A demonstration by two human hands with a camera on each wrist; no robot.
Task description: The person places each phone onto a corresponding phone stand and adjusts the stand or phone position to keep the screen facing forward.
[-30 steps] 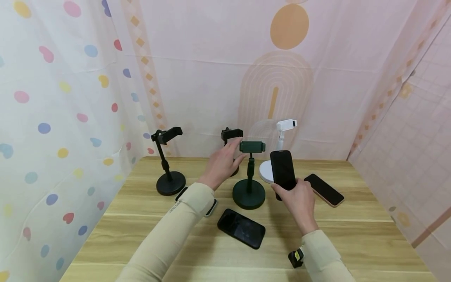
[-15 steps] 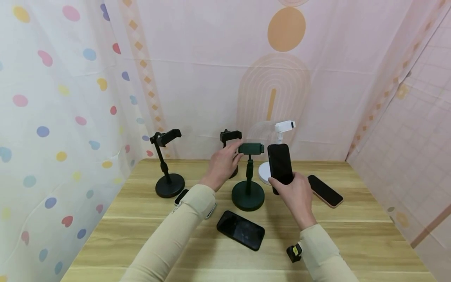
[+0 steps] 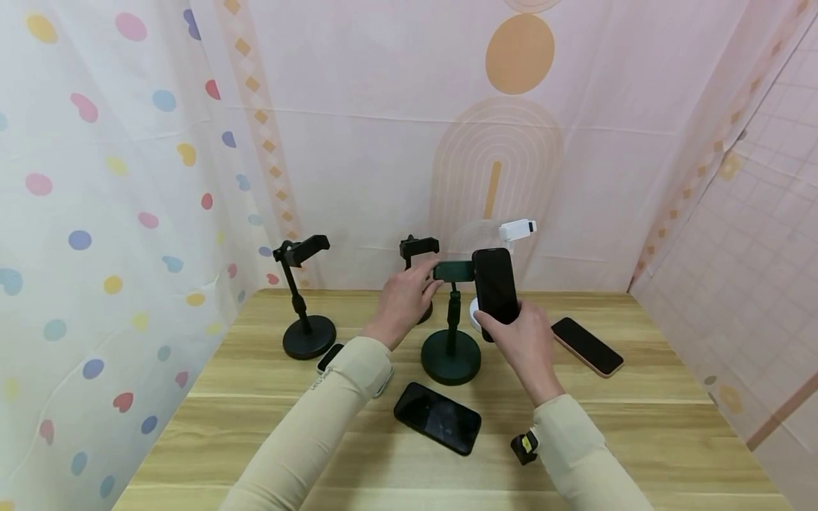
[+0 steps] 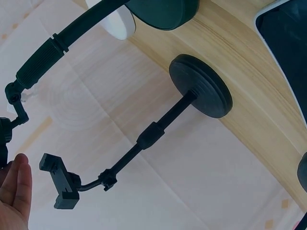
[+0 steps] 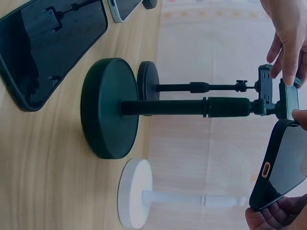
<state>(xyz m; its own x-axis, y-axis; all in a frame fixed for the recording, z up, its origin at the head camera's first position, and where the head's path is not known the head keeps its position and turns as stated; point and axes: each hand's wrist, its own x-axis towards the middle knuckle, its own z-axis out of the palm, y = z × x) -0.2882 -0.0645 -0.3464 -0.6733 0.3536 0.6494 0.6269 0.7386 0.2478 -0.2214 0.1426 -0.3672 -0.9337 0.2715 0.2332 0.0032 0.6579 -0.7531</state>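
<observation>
In the head view my left hand (image 3: 399, 301) pinches the left end of the clamp on the dark green phone stand (image 3: 451, 357). The right wrist view shows the fingers of that hand at the clamp (image 5: 289, 98). My right hand (image 3: 525, 344) grips a black smartphone (image 3: 495, 282) by its lower part, thumb along one side. Tilted upright, the smartphone overlaps the right end of the clamp in the head view. Its dark case has a small orange-rimmed side button, seen in the right wrist view.
Black phone stands (image 3: 309, 336) are at the left and behind my left hand; a white one (image 3: 517, 229) is behind the smartphone. One black phone (image 3: 437, 419) lies in front, a pink-edged phone (image 3: 588, 346) lies right, and another lies partly under my left sleeve.
My right hand has brought the smartphone leftward and up, from beside the green stand to its clamp. My left hand has closed in on the clamp's left end.
</observation>
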